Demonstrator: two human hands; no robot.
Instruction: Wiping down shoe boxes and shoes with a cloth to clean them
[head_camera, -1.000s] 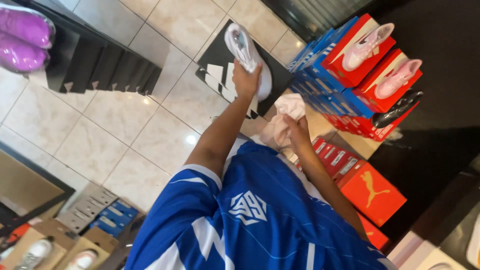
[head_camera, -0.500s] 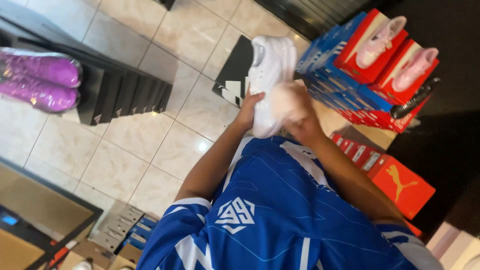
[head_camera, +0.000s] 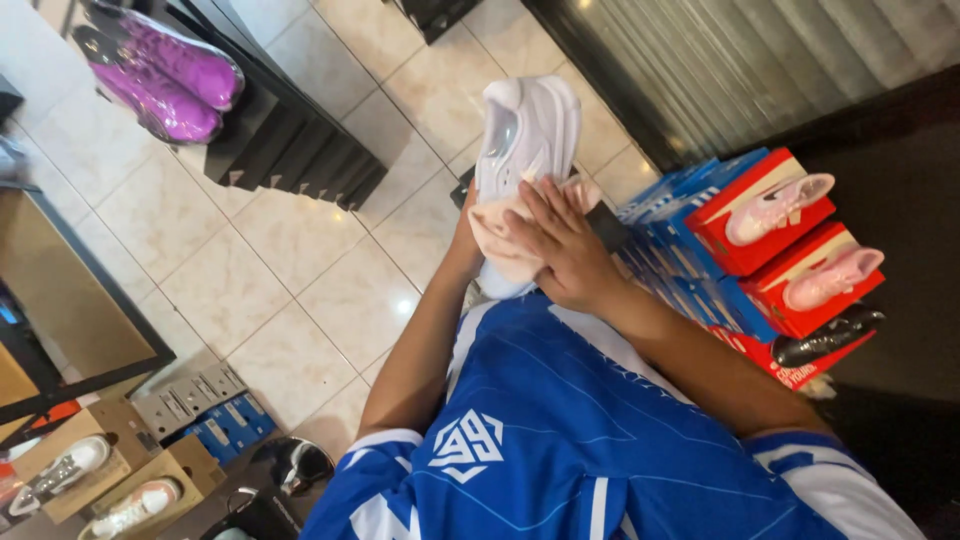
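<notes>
- white sneaker (head_camera: 528, 140) is held up in front of the chest, over the floor, toe end pointing away from the body.
- left hand (head_camera: 468, 235) sits under and behind the sneaker, mostly hidden by it; the wrist meets the heel end. its grip seems to carry the shoe, but the fingers are out of sight, so i cannot tell how they are closed.
- right hand (head_camera: 562, 250) lies flat on a pale pink cloth (head_camera: 510, 235), fingers spread and pressing the cloth against the side of the sneaker. this grip is not clenched; palm and fingers pin the cloth to the shoe.
- floor (head_camera: 330, 280): glossy cream tiles with dark grout lines, one bright light spot reflected near the middle.
- upper left: a black stepped display shelf (head_camera: 290, 150) carries a pair of purple shoes (head_camera: 165, 85).
- right: a stack of blue and red shoe boxes (head_camera: 740, 240), with two pink shoes (head_camera: 800, 240) resting on the red ones and a black shoe (head_camera: 825, 340) lower down.
- lower left: brown cardboard boxes (head_camera: 110, 470) with light shoes on top, blue and grey boxes just beside them.
- top right: a ribbed grey shutter (head_camera: 740, 70) closes the wall.
- the person wears a blue jersey (head_camera: 560, 440) with white trim.
</notes>
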